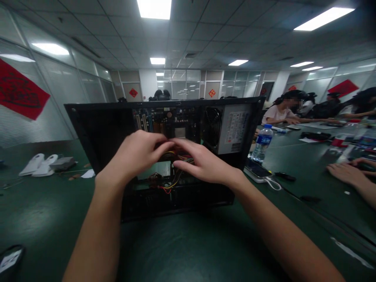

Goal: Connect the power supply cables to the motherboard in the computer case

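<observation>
An open black computer case (164,103) stands on the table in front of me, its inside facing me. Both my hands reach into it, with fingertips meeting before the motherboard (188,117). My left hand (141,152) has thumb and fingers bent close together; anything between them is hidden. The fingers of my right hand (202,160) stretch leftward, with the thumb held apart below, near a bundle of coloured cables (173,182). A power supply (235,129) and a round fan (213,125) sit at the case's upper right. Slight blur softens the fingertips.
On the green table (182,246), a water bottle (263,143) and a phone (258,168) on a white device stand right of the case. White objects (44,164) lie left. A co-worker's hand (343,172) rests at the far right, and other people sit behind.
</observation>
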Demonstrator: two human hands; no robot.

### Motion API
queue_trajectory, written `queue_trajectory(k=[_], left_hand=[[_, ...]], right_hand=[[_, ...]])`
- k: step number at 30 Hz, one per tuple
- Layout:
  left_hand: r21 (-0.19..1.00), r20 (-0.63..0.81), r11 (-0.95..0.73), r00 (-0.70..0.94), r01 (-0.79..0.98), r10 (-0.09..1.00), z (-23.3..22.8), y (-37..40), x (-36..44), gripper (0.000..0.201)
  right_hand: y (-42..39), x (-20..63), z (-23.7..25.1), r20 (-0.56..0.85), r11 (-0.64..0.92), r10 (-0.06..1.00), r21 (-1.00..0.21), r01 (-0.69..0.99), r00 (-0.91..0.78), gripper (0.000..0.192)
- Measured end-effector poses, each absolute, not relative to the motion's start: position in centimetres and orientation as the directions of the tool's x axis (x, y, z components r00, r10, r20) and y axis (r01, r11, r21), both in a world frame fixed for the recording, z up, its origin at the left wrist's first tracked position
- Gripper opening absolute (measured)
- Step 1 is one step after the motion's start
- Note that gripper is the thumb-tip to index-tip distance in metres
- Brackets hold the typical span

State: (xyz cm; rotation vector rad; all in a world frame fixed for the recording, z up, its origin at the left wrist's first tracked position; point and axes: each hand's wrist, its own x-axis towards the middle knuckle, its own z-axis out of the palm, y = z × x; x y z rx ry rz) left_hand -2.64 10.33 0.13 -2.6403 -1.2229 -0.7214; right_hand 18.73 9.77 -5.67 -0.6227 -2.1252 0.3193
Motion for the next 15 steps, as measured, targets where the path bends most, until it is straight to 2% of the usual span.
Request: queue_trajectory(k=[3,7,11,15], left_hand=[[0.103,0.567,-0.689,0.527,0.717,0.633,0.8,9.0,-2.4,0.049],[0.166,0.553,-0.732,0.552,0.661,0.624,0.9,7.9,-1.8,0.047],[0.259,0.522,-0.77,0.586,0.583,0.62,1.2,7.4,-1.9,0.04],[0.324,0.633,-0.801,0.514,0.503,0.579,1.5,7.3,-2.7,0.04]], right_hand=[[8.4,18.4,-5.1,0.641,0.844,0.536,-0.413,0.341,-0.549,0.05],[7.2,18.7,-4.1,0.578,0.793,0.607,-0.486,0.367,-0.545,0.028],[6.6,19.5,-3.4,0.564,0.719,0.684,-0.628,0.298,-0.463,0.035],[6.1,20.1,-2.7,0.568,0.637,0.746,-0.76,0.124,-0.348,0.041]])
